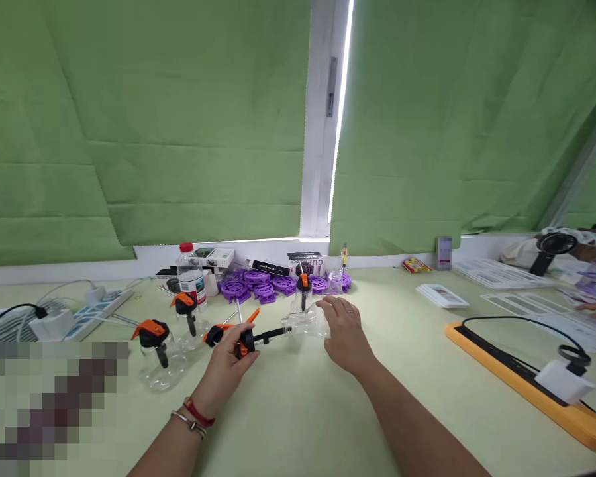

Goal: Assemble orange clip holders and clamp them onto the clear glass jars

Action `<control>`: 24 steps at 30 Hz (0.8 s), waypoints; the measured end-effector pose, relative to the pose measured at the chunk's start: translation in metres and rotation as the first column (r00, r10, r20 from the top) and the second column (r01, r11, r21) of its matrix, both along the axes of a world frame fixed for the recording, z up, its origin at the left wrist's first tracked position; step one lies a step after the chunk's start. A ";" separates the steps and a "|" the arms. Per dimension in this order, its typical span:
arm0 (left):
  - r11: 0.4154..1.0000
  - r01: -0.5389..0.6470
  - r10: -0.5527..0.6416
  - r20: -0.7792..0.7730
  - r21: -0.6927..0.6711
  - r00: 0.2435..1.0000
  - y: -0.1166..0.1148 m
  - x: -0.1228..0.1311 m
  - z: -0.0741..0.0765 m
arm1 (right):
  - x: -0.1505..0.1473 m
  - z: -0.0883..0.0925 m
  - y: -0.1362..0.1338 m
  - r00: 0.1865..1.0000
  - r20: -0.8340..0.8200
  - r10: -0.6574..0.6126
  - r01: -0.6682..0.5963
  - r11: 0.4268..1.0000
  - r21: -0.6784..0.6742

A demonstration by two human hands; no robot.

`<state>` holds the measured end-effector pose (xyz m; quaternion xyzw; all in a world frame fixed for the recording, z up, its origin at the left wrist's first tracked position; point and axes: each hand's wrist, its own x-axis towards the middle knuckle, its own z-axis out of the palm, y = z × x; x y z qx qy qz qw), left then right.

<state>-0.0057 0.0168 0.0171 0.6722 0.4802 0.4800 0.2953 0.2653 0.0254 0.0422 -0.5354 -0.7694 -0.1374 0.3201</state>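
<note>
The left grip is closed around a black-and-orange spray head, thumb on the near side and fingers over the top. From it a black tube points toward the right grip, which pinches the base of a clear bottle turned on its side, neck toward the left grip. The tube's end is at the bottle's mouth; how far in it reaches, I cannot tell. Just beyond the left grip lies a loose orange-and-black sprayer part. Just behind the held bottle stands another capped bottle. Left of the left grip, two more bottles stand on the tabletop, a nearer one and a farther one, both with black-and-orange heads. Farther beyond both grips are purple plastic pieces and, to their left, a red-capped water bottle. Well right of the right grip are white cards and an orange-and-black bar.
</note>
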 end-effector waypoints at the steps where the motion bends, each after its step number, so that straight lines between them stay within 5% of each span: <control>1: 1.000 0.013 -0.013 0.000 -0.012 1.000 0.000 0.001 0.000 | -0.002 0.000 -0.001 1.000 0.001 0.009 -0.009 1.000 -0.013; 11: 0.990 0.127 -0.124 0.048 -0.057 0.991 -0.005 0.008 0.001 | -0.024 -0.006 -0.010 0.981 -0.058 0.184 -0.192 0.962 -0.196; 24: 0.922 0.295 -0.206 0.326 -0.250 0.922 -0.006 0.011 0.006 | -0.019 -0.001 -0.012 0.951 -0.076 0.299 -0.308 0.935 -0.175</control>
